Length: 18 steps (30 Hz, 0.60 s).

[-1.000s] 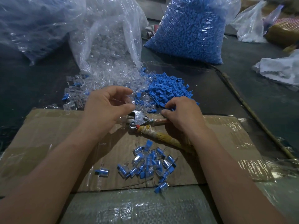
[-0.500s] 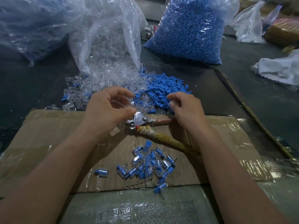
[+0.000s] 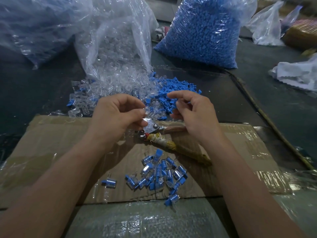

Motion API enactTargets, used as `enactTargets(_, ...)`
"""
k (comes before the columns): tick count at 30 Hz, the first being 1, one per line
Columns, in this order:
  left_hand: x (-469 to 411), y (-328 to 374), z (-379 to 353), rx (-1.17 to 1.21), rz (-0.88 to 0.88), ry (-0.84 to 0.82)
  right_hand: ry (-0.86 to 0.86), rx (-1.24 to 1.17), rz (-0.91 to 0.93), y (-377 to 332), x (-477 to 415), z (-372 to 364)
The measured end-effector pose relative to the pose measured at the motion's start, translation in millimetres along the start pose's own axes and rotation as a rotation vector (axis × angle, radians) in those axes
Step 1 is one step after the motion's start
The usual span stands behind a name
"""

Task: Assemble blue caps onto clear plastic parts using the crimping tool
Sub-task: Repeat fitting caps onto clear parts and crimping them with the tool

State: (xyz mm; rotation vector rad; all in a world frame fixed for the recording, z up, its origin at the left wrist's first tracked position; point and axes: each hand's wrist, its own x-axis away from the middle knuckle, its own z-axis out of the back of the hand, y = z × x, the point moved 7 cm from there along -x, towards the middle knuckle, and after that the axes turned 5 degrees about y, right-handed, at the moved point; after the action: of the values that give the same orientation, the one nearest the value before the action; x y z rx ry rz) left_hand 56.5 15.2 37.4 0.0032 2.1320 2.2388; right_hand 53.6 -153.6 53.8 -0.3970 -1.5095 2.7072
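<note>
Clear glossy part (image 3: pixel 146 109) pinched by left hand (image 3: pixel 116 115).

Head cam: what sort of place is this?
Probably a small manual-assembly workshop, piecework style. Cues: a bulk bag of blue caps, an open bag of clear plastic parts spilling onto the bench, and a pile of finished capped pieces beside a hand crimping tool on cardboard.

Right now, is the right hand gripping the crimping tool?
No, the right hand hovers above the crimping tool, which lies on the cardboard.

Taped cardboard sheet (image 3: pixel 51 152), crumpled white material (image 3: pixel 298 74), dark table (image 3: pixel 34 93)
</note>
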Motion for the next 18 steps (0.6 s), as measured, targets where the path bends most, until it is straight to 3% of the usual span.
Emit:
enactTargets(7,1,-1,-6,0.022,-0.005,0.000,-0.039,-0.111,0.046,-16,10,-10)
enactTargets(18,4,3,-8,0.004,-0.046,0.032,0.185,0.041,0.337,-36,23,-6)
